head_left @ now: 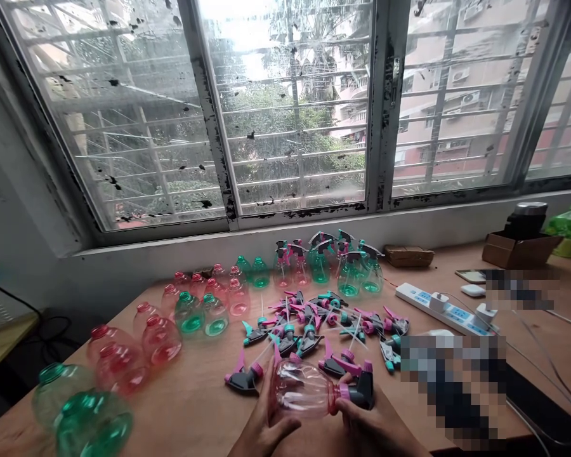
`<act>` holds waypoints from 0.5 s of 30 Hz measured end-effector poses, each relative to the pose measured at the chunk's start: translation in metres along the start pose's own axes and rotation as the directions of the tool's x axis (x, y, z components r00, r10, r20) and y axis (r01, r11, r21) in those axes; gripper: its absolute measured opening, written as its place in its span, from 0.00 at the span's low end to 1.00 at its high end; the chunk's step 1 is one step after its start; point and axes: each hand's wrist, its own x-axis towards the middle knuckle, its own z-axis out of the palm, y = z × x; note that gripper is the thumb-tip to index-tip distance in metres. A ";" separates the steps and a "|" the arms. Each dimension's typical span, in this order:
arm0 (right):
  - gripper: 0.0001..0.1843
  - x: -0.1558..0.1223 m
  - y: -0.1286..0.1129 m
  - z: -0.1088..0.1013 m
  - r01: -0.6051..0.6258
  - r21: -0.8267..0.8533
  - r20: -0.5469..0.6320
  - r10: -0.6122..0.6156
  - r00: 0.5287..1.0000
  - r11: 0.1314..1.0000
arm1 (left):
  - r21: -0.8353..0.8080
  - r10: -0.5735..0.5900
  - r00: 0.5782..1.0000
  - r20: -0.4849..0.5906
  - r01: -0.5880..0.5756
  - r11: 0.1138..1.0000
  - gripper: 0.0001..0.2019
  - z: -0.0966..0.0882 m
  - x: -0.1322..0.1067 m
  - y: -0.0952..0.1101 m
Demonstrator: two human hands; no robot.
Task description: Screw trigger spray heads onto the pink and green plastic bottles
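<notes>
A clear pink spray bottle (pixel 304 390) lies sideways between my hands, low in the middle. My left hand (pixel 266 412) is closed around its base end. At the neck, my right hand (pixel 361 412) grips a black-and-pink trigger sprayer (pixel 361 387), which sits at the bottle's mouth; whether it is fully threaded I cannot tell. Just beyond my hands lies a loose heap of trigger sprayers (pixel 309 311), pink, teal and black, with thin dip tubes. One pink-and-black sprayer (pixel 245 379) rests close to my left fingers.
Open pink bottles (pixel 159 339) and green bottles (pixel 95 422) stand along the table's left side. Bottles with sprayers fitted (pixel 349 276) stand at the back by the window. To the right are a white power strip (pixel 445 309), cables and a cardboard box (pixel 521 247).
</notes>
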 end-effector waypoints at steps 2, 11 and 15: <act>0.25 0.000 0.000 -0.001 0.001 -0.014 0.004 -0.001 1.000 1.000 | -0.001 -0.006 1.000 0.024 0.006 1.000 0.54 -0.002 0.000 -0.005; 0.27 0.002 0.005 -0.002 0.000 -0.014 -0.035 -0.001 0.999 1.000 | 0.223 0.056 0.998 -0.005 -0.053 0.973 0.52 -0.005 -0.003 -0.008; 0.30 0.002 0.008 0.002 0.001 -0.028 -0.078 -0.003 0.997 1.000 | 0.131 0.011 1.000 0.022 -0.013 0.991 0.56 -0.006 -0.002 -0.009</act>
